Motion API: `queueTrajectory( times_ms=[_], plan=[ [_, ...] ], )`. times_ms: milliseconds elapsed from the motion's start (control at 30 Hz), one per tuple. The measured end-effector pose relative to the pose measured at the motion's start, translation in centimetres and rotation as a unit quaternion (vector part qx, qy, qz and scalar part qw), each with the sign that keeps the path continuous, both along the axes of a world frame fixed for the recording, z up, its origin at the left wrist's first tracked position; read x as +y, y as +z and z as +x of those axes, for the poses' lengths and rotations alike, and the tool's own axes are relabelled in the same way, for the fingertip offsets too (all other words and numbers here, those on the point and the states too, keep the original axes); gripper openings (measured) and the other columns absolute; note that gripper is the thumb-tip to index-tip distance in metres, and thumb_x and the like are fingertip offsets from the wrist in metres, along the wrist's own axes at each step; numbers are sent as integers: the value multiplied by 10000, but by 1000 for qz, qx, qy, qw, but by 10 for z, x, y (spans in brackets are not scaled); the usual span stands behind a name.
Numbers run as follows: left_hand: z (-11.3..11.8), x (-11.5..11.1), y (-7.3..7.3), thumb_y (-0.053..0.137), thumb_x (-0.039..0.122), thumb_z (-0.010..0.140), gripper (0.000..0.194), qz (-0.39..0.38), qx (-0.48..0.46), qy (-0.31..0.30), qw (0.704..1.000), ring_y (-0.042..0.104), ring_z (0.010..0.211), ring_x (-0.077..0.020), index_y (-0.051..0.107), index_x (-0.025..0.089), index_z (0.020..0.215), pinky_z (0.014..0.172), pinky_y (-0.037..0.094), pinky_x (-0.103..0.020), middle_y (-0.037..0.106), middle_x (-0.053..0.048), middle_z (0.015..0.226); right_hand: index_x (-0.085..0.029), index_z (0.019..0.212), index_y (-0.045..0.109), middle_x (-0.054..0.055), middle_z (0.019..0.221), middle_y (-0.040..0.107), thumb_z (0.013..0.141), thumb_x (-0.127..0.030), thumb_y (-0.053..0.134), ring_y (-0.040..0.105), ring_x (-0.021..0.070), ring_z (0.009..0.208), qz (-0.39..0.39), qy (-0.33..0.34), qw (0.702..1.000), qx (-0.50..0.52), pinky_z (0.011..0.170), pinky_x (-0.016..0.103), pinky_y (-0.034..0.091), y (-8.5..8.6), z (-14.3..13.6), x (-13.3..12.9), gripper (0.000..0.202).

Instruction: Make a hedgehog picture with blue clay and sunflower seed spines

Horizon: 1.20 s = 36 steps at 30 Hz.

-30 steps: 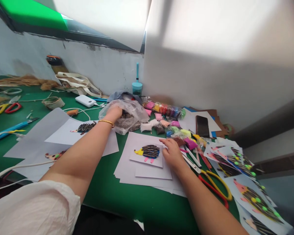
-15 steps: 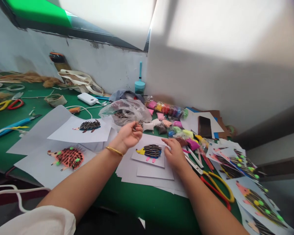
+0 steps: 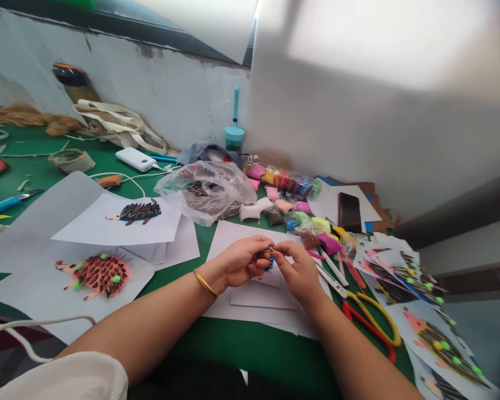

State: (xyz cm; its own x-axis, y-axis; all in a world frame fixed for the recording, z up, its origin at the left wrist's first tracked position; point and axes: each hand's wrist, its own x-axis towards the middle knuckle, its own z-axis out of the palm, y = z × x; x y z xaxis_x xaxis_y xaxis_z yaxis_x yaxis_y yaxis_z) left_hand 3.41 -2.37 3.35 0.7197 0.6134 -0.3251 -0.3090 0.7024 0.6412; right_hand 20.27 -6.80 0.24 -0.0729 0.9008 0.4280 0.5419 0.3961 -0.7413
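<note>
My left hand (image 3: pixel 244 262) is curled around a few dark striped sunflower seeds (image 3: pixel 264 253) that show at its fingertips. My right hand (image 3: pixel 298 272) pinches at those seeds, thumb and index finger together; the single seed there is hard to make out. Under both hands lies a small white card (image 3: pixel 270 279) with a hedgehog picture, mostly hidden, on top of several white sheets (image 3: pixel 225 236). Just behind them sits a clear plastic bag (image 3: pixel 216 183) with more seeds inside.
Packets of coloured clay (image 3: pixel 283 205) lie behind my right hand. Scissors with yellow and red handles (image 3: pixel 375 322) rest beside my right forearm. A phone (image 3: pixel 349 212) and finished hedgehog pictures (image 3: pixel 437 339) are at right; a pink hedgehog picture (image 3: pixel 100 275) lies at left.
My left hand has moved from beside the bag, right and down, over the hedgehog card. My right hand's fingers have closed to meet it at the seeds. The view has shifted slightly.
</note>
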Motion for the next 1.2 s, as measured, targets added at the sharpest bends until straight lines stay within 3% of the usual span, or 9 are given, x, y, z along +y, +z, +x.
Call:
queueTrajectory(
  times_ms=[200,367,567,700,867,933,1033,1200],
  plan=[
    [-7,-3,-5,614,236,860,121,-19,-1,34,999,446,490,-26,571,154,937,375,213,-97,497,1,746,-205,836,622,14,791,644,952,-289,498,587,165,749,-17,-26,1000,4,707,293,448,6,1,0,189],
    [-10,-3,-7,607,294,850,162,-47,41,28,998,476,490,-38,563,138,857,358,160,-110,519,-17,751,-200,784,596,5,745,613,947,-291,488,571,159,715,-25,-30,999,9,678,288,438,8,0,-2,215],
    [-7,-10,-2,661,360,803,256,65,123,-9,990,442,469,-31,505,161,771,403,181,-149,527,5,722,-206,810,602,8,762,622,947,-249,508,570,160,733,-7,2,1000,-20,695,300,446,10,-1,-6,171],
    [-8,-11,0,623,381,833,279,94,138,-11,986,371,431,-20,475,163,742,419,178,-168,475,37,647,-221,952,641,29,877,658,924,-199,569,596,177,830,41,24,998,-30,767,325,471,13,1,-6,80],
    [-11,-9,0,590,414,873,301,122,129,-39,983,348,421,-21,509,150,752,417,162,-175,457,35,624,-220,910,633,32,863,646,919,-176,579,581,187,859,77,27,994,-77,803,343,458,17,8,-5,70],
    [-14,-5,1,584,392,879,287,125,117,-16,985,335,414,-16,505,151,745,417,159,-170,444,40,619,-211,871,605,32,844,631,930,-201,553,570,186,840,66,-2,994,-85,792,339,447,16,13,-3,79],
    [-20,7,3,600,340,866,264,104,76,80,988,331,414,-10,469,160,723,412,167,-155,429,48,637,-208,806,568,28,799,607,934,-249,517,550,181,774,15,-50,993,-107,724,318,425,13,23,4,144],
    [-30,31,-2,618,298,859,215,49,45,231,971,318,402,-12,466,176,769,379,159,-125,418,63,635,-210,756,598,18,732,615,879,-278,552,540,186,706,-112,-55,969,-215,632,303,365,6,33,12,148]
  ],
)
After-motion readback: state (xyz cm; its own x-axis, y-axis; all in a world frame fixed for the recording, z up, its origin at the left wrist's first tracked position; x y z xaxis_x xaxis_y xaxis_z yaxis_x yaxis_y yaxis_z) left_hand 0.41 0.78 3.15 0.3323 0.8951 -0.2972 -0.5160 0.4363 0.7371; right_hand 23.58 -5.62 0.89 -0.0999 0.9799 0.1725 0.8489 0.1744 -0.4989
